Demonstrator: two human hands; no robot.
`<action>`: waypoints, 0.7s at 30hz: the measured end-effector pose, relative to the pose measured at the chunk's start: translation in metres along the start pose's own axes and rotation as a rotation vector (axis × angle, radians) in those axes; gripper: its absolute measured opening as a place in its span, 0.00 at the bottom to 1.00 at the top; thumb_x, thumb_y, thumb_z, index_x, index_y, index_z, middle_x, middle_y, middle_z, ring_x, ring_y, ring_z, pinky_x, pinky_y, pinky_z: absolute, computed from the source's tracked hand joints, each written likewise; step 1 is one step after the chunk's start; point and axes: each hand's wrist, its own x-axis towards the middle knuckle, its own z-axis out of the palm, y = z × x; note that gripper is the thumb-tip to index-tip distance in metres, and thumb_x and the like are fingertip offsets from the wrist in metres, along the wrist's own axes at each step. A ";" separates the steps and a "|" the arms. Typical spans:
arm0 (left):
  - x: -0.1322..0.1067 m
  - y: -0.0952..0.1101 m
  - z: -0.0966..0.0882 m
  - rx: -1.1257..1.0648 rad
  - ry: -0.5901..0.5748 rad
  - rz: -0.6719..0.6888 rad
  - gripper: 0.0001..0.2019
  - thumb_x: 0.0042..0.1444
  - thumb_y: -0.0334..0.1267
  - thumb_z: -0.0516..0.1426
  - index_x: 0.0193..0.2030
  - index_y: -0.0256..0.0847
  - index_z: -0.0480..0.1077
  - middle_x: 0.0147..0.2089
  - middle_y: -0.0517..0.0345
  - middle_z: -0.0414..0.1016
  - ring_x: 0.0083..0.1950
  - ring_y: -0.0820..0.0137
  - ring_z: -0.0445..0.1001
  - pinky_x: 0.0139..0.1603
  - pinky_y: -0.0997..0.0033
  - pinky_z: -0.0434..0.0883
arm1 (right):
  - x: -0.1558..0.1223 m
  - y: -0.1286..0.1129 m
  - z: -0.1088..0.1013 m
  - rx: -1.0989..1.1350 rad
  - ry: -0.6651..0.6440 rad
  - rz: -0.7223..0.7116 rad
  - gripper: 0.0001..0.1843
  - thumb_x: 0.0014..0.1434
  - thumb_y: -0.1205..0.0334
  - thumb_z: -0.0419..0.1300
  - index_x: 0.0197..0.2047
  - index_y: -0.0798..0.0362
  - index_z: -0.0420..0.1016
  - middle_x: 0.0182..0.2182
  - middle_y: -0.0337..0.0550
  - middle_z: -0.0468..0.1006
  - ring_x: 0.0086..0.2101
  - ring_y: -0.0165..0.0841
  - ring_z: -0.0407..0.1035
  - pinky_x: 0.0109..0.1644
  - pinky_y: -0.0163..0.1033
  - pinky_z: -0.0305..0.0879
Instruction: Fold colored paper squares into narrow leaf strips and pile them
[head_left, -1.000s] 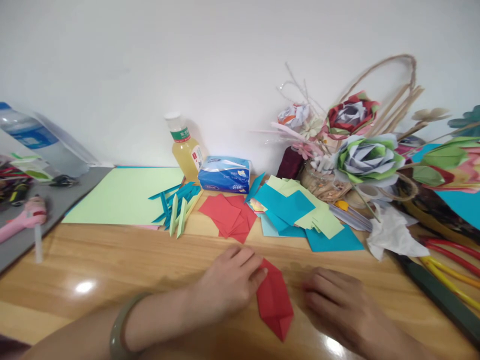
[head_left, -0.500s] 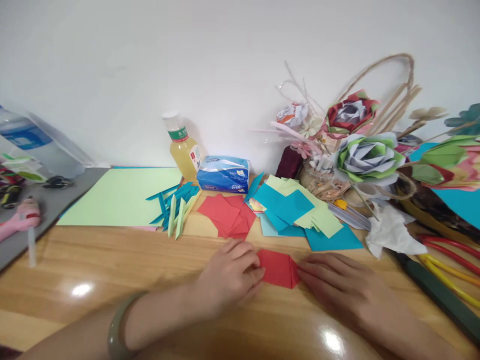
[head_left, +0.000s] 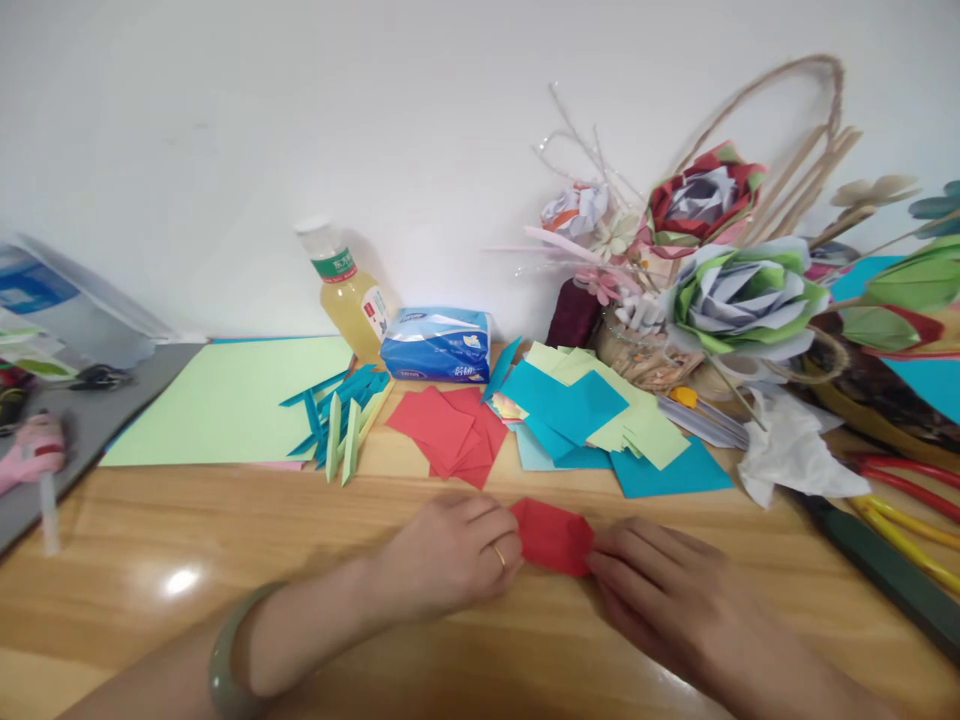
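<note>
A small folded piece of red paper (head_left: 553, 538) is held between my two hands, low over the wooden table. My left hand (head_left: 459, 545) is closed on its left end, fingers curled, with a ring on one finger and a bangle on the wrist. At the right end, my right hand (head_left: 664, 580) pinches the paper with the fingertips. Both ends are partly hidden by my fingers. Just behind lie loose red paper squares (head_left: 450, 432), and to their right a pile of blue and light green squares (head_left: 577, 405).
Folded blue and green strips (head_left: 341, 420) lie on large light green sheets (head_left: 202, 410). Against the wall stand a juice bottle (head_left: 352, 305), a tissue pack (head_left: 436, 345) and paper flowers (head_left: 742, 295). A pink glue gun (head_left: 37, 450) is far left; dark-handled scissors or pliers-like tools (head_left: 870, 560) lie right.
The red paper's right corner, standing as a folded flap before, now lies tucked in, giving a longer many-sided shape. My left hand has turned slightly, showing the ring. The camera view has shifted a little.
</note>
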 end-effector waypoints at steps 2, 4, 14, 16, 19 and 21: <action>0.001 0.001 0.000 -0.034 -0.021 -0.042 0.11 0.61 0.33 0.49 0.31 0.36 0.69 0.33 0.55 0.73 0.31 0.69 0.71 0.33 0.70 0.71 | 0.000 0.000 0.002 0.021 -0.017 0.059 0.10 0.62 0.70 0.49 0.34 0.53 0.70 0.30 0.42 0.73 0.31 0.33 0.68 0.33 0.38 0.65; 0.002 0.002 0.000 -0.070 -0.051 -0.052 0.11 0.62 0.35 0.49 0.34 0.36 0.70 0.35 0.54 0.73 0.33 0.69 0.71 0.34 0.70 0.71 | -0.002 0.002 0.004 0.026 -0.031 0.092 0.10 0.62 0.69 0.49 0.34 0.53 0.70 0.32 0.43 0.74 0.34 0.34 0.69 0.35 0.39 0.65; 0.002 0.006 0.002 -0.117 0.014 -0.081 0.10 0.60 0.28 0.49 0.33 0.36 0.70 0.32 0.56 0.74 0.32 0.70 0.70 0.32 0.74 0.69 | -0.002 0.010 -0.002 0.103 -0.024 0.152 0.06 0.61 0.67 0.53 0.37 0.52 0.72 0.34 0.44 0.74 0.36 0.35 0.70 0.37 0.40 0.67; 0.004 0.007 0.003 -0.170 0.018 -0.138 0.10 0.61 0.30 0.48 0.33 0.37 0.70 0.32 0.57 0.74 0.32 0.71 0.71 0.33 0.74 0.69 | -0.001 0.011 -0.003 0.132 -0.042 0.180 0.07 0.61 0.66 0.52 0.35 0.52 0.72 0.33 0.44 0.74 0.35 0.34 0.70 0.35 0.39 0.67; 0.006 0.007 0.004 -0.252 0.007 -0.236 0.11 0.61 0.32 0.49 0.33 0.38 0.70 0.33 0.56 0.74 0.33 0.71 0.71 0.34 0.73 0.69 | -0.001 0.011 -0.003 0.177 -0.048 0.221 0.08 0.62 0.66 0.52 0.35 0.51 0.72 0.34 0.44 0.74 0.35 0.34 0.69 0.35 0.38 0.67; 0.006 0.007 0.004 -0.294 -0.005 -0.265 0.09 0.60 0.33 0.50 0.34 0.38 0.71 0.34 0.56 0.73 0.33 0.71 0.71 0.34 0.72 0.69 | -0.001 0.010 -0.003 0.198 -0.038 0.247 0.08 0.62 0.67 0.51 0.36 0.51 0.72 0.35 0.45 0.74 0.36 0.34 0.69 0.36 0.38 0.68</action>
